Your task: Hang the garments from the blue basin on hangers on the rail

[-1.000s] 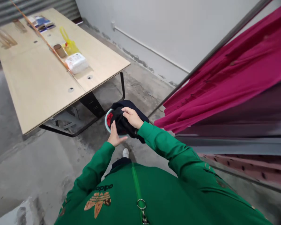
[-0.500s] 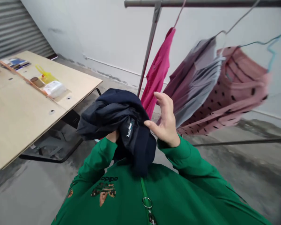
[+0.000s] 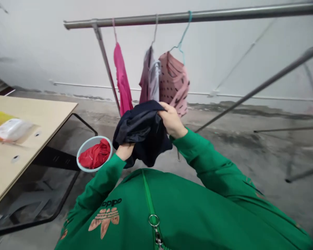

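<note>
Right hand (image 3: 172,119) moved onto the bunched navy-black garment (image 3: 146,130), fingers pinching its edge; left hand (image 3: 125,151): fingers hidden, can't tell. I see a light-blue basin (image 3: 90,142) holding red clothing (image 3: 95,156).

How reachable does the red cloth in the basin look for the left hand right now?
Probably not at once: the left hand is partly hidden by the dark garment and would likely need freeing first, though the basin is open-topped and the red cloth uncovered.

From here I see the table (image 3: 56,107) carrying a yellow bag (image 3: 0,118) and a blurred white pack (image 3: 13,128); the basin (image 3: 88,143) seems to stand on the floor (image 3: 240,166).
</note>
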### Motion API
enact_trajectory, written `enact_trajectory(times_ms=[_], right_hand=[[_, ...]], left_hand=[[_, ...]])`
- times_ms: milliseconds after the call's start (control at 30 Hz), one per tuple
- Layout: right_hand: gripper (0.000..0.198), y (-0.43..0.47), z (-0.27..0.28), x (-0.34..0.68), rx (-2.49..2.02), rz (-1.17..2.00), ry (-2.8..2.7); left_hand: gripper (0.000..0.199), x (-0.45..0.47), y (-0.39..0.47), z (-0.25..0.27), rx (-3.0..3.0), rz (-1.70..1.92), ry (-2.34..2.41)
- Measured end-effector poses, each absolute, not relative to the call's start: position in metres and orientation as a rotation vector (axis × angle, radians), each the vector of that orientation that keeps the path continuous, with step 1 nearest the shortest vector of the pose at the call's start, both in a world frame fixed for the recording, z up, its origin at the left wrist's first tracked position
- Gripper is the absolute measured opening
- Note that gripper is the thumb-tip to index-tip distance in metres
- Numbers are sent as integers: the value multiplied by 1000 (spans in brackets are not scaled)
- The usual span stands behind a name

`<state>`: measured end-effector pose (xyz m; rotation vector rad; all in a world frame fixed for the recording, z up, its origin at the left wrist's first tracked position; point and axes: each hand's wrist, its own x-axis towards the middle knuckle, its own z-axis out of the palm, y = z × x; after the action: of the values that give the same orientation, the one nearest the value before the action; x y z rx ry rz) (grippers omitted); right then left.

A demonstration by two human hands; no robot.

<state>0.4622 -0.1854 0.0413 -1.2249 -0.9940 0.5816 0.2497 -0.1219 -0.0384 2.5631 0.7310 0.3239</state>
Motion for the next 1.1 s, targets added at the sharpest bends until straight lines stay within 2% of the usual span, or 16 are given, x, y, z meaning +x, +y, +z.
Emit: enact_trajectory(times_ms=[133, 200, 233, 267, 300, 400, 500, 633, 733, 900, 967, 1100], right_hand=[[18, -192, 81, 492, -1285, 644, -1295], [15, -195, 96, 492, -1293, 649, -1588], [14, -195, 104, 492, -1290, 621, -1728], [12, -195, 111, 492, -1294, 570, -1846], [11, -194, 118, 494, -1317, 500, -1930], [12, -195, 135, 510, -1489, 252, -2015], [25, -205, 127, 535, -1663, 9, -1927], [40, -226, 70, 557, -1796, -108, -1692], [38, -238, 37, 572, -1909, 190, -1502], [44, -258, 50, 594, -1661, 34, -1548], [43, -264, 57, 597, -1703, 114, -1666], [30, -279, 62, 619, -1645, 525, -1899]], left_hand=[[44, 228, -106, 22, 2264, 47, 343], [42, 243, -99, 51, 2266, 461, 407], [50, 259, -96, 61, 2322, 636, 408], [64, 279, -93, 67, 2378, 690, 366], [70, 301, -91, 70, 2415, 687, 324], [49, 356, -84, 70, 2433, 743, 384], [39, 376, -81, 79, 2428, 886, 408], [40, 368, -84, 99, 2313, 1085, 457], [43, 361, -79, 96, 2344, 782, 526], [70, 359, -71, 85, 2613, 69, 464], [67, 358, -75, 86, 2581, -70, 474], [61, 351, -91, 91, 2409, -223, 524]])
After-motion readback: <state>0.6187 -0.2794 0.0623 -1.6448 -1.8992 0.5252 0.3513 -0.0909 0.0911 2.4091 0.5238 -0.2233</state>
